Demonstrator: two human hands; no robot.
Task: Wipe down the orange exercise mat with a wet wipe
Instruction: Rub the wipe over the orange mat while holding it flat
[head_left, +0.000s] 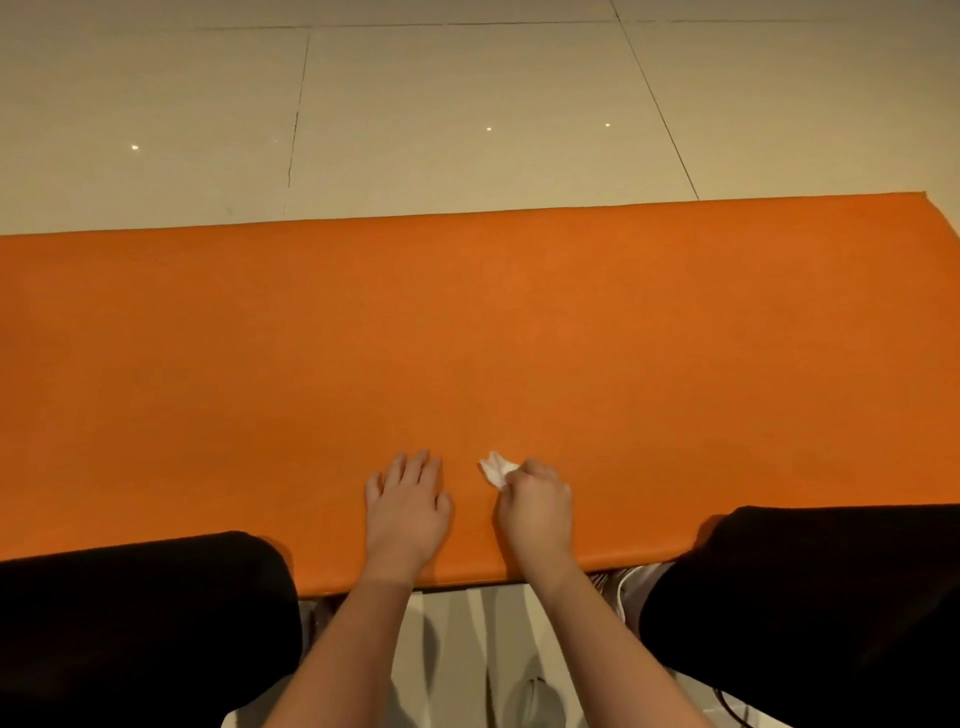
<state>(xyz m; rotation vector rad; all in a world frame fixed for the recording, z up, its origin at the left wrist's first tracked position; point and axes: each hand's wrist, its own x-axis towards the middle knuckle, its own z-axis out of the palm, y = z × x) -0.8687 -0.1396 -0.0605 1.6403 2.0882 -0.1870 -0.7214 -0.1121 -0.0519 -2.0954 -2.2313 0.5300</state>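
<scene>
My right hand (535, 512) is curled around the wet wipe (496, 470), which pokes out past my knuckles onto the orange mat (467, 322) close to its near edge. My left hand (408, 499) lies flat just beside it, fingers straight, holding nothing. The mat's long axis runs left-right across me, so nearly all of it lies ahead and sideways of the wipe. No brands or writing I can read.

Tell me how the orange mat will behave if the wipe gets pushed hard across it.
The orange mat lies thin and flat on the glossy tile floor, so it may slide or ripple under a push. The left hand resting flat beside the wet wipe probably steadies it. Lifted by an edge, it would likely droop.
</scene>
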